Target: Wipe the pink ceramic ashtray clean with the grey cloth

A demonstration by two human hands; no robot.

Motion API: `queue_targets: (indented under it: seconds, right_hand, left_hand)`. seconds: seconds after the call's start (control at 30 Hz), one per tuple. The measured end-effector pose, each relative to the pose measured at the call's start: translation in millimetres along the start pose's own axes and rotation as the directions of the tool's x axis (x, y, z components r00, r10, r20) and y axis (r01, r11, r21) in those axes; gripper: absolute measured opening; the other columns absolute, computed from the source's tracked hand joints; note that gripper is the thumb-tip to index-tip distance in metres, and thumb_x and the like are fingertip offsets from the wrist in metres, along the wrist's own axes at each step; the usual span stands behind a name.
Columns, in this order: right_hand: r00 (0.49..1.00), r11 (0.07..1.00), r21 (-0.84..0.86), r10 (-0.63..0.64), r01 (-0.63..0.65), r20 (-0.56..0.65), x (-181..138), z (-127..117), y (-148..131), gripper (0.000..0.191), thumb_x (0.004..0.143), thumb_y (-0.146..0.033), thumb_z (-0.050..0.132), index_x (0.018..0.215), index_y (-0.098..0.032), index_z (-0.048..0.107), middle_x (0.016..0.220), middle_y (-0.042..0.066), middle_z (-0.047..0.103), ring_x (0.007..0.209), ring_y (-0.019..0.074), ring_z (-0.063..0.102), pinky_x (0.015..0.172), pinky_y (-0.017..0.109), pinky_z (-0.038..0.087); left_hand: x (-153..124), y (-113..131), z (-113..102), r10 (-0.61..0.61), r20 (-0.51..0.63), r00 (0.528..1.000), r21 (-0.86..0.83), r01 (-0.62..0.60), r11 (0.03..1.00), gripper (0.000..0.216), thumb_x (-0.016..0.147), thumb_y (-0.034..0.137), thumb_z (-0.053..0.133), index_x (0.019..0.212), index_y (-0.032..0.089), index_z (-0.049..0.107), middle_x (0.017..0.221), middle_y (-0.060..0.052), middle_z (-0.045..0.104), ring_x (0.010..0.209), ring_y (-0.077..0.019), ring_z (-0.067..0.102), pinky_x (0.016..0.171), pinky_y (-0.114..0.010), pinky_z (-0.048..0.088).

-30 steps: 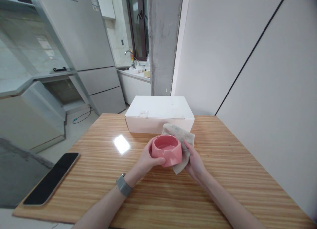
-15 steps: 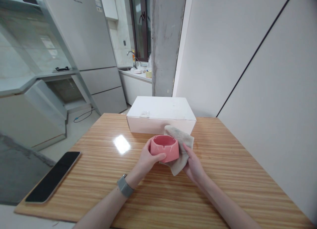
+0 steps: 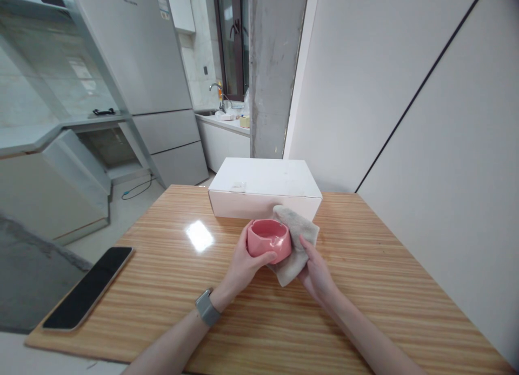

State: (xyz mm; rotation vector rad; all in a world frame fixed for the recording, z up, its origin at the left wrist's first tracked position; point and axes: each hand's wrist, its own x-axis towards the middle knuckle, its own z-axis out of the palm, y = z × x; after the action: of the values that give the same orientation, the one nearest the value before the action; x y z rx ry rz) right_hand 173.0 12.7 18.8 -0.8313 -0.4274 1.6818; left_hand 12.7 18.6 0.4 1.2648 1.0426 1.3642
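Observation:
A pink faceted ashtray (image 3: 267, 244) with a notched rim is held up over the table in my left hand (image 3: 243, 261). The thumb presses its front face and the other fingers go round its far left side, mostly hidden. My right hand (image 3: 315, 268) pinches a grey-beige cloth (image 3: 299, 239), thumb on top. That cloth lies against the ashtray's right side, and part of it hangs below. A grey-banded watch (image 3: 207, 307) is on my left wrist.
Behind the hands a closed white box (image 3: 265, 181) stands on the wooden table (image 3: 162, 304). A dark-screened phone (image 3: 89, 288) lies at the left edge. Beyond are a fridge (image 3: 133, 56), a sink counter (image 3: 223, 134) and a white wall (image 3: 405, 66) on the right.
The ashtray has turned a little in my left hand, so the front rim notch has shifted right. The cloth stays against its right side.

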Motion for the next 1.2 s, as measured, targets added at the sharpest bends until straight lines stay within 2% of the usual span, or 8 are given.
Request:
queue_targets:
  seconds: [0.1,0.27,0.4,0.5,0.6,0.83,0.97,1.2]
  right_hand:
    - [0.998,1.0,0.005,-0.03,0.03,-0.047,3,-2,-2,0.031,0.076,-0.037,0.07,0.101,-0.02,0.074,0.107,0.004,0.077,0.119,0.0287,0.061,0.101,0.04,0.05]
    - [0.985,0.995,0.033,-0.092,0.098,-0.145,12,-7,-11,0.022,0.077,-0.032,0.067,0.095,-0.022,0.074,0.102,0.002,0.078,0.113,0.0268,0.065,0.098,0.038,0.053]
    - [0.986,0.995,0.026,-0.096,0.1,-0.14,13,-7,-17,0.022,0.077,-0.033,0.066,0.092,-0.02,0.074,0.095,0.003,0.079,0.109,0.0277,0.067,0.095,0.038,0.054]
    - [0.994,0.998,0.015,-0.059,0.061,-0.093,9,-3,-17,0.021,0.076,-0.034,0.066,0.089,-0.019,0.074,0.094,0.004,0.079,0.11,0.0288,0.066,0.095,0.039,0.053]
    - [0.999,0.999,0.012,-0.033,0.033,-0.038,5,-3,-15,0.022,0.076,-0.036,0.065,0.088,-0.02,0.075,0.096,0.005,0.079,0.113,0.0291,0.065,0.097,0.04,0.052]
    - [0.999,0.999,-0.025,-0.033,0.034,0.043,3,-5,-15,0.025,0.075,-0.038,0.068,0.09,-0.02,0.075,0.1,0.005,0.078,0.118,0.0297,0.062,0.103,0.042,0.046]
    - [0.998,0.998,-0.055,-0.024,0.027,0.052,2,-3,-17,0.026,0.072,-0.039,0.069,0.088,-0.019,0.075,0.098,0.006,0.079,0.119,0.0307,0.061,0.104,0.043,0.045]
    - [0.995,0.999,-0.028,-0.02,0.023,0.099,0,-1,-13,0.029,0.075,-0.04,0.069,0.094,-0.02,0.075,0.104,0.006,0.077,0.117,0.0291,0.062,0.103,0.039,0.047]
  left_hand:
    - [0,-8,-3,-0.059,0.087,0.994,-0.079,0.066,0.995,0.083,0.075,0.035,0.074,0.145,0.022,0.032,0.149,-0.012,0.041,0.138,-0.0269,0.037,0.116,-0.042,0.027]
    - [-3,-6,-5,-0.123,0.193,0.973,-0.162,0.155,0.975,0.055,0.088,0.035,0.056,0.141,0.024,0.043,0.151,-0.008,0.04,0.144,-0.0249,0.026,0.119,-0.042,0.017]
    - [-5,3,-4,0.036,0.203,0.979,-0.105,-0.015,0.994,0.069,0.081,0.033,0.069,0.143,0.026,0.04,0.143,-0.01,0.047,0.131,-0.0272,0.045,0.112,-0.044,0.033]
    - [-4,9,-6,0.105,0.173,0.979,0.015,-0.109,0.994,0.086,0.063,0.033,0.084,0.139,0.024,0.045,0.135,-0.012,0.051,0.124,-0.0305,0.05,0.107,-0.044,0.038]
    - [-4,15,-7,0.086,0.228,0.97,-0.035,-0.08,0.996,0.093,0.055,0.033,0.089,0.138,0.024,0.046,0.136,-0.012,0.05,0.126,-0.0329,0.048,0.108,-0.046,0.037]
    - [-4,15,-6,0.064,0.345,0.936,-0.211,0.01,0.977,0.099,0.059,0.029,0.087,0.144,0.027,0.036,0.146,-0.011,0.046,0.135,-0.0323,0.041,0.113,-0.046,0.031]
    - [-4,9,-7,0.068,0.332,0.941,-0.177,-0.009,0.984,0.104,0.054,0.029,0.089,0.144,0.025,0.037,0.145,-0.012,0.048,0.134,-0.0342,0.042,0.113,-0.047,0.031]
    - [-3,10,-2,0.023,0.164,0.986,-0.141,0.0,0.99,0.089,0.058,0.03,0.086,0.137,0.021,0.046,0.136,-0.013,0.056,0.126,-0.0331,0.051,0.106,-0.044,0.04]
